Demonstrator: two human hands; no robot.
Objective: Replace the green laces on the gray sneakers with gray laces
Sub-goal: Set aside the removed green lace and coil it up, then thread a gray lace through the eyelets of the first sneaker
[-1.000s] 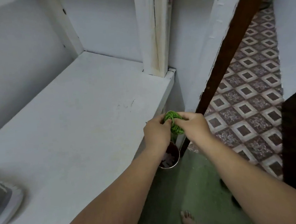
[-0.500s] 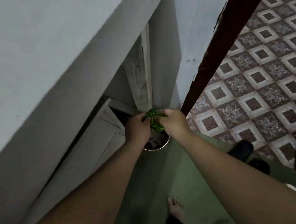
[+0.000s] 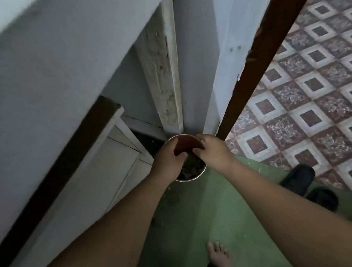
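The green laces (image 3: 190, 164) are a dark bundled wad lying inside a small round metal bin (image 3: 198, 175) on the floor. My left hand (image 3: 168, 159) and my right hand (image 3: 212, 151) hover over the bin's mouth, thumbs nearly meeting just above the wad. Their fingers are loosely curled with a gap between them, and none visibly wraps the laces. Neither the gray sneakers nor any gray laces are in view.
The bin sits in a corner against a white post (image 3: 162, 74) and white shelf unit (image 3: 35, 83). A dark wooden door edge (image 3: 270, 43) slants at right beside patterned floor tiles (image 3: 310, 97). Black shoes (image 3: 297, 179) and my bare foot (image 3: 218, 257) rest on a green mat (image 3: 200, 207).
I have bent down from the white shelf top to the floor bin. The green wad, held between both hands before, now lies lower, inside the bin under my thumbs.
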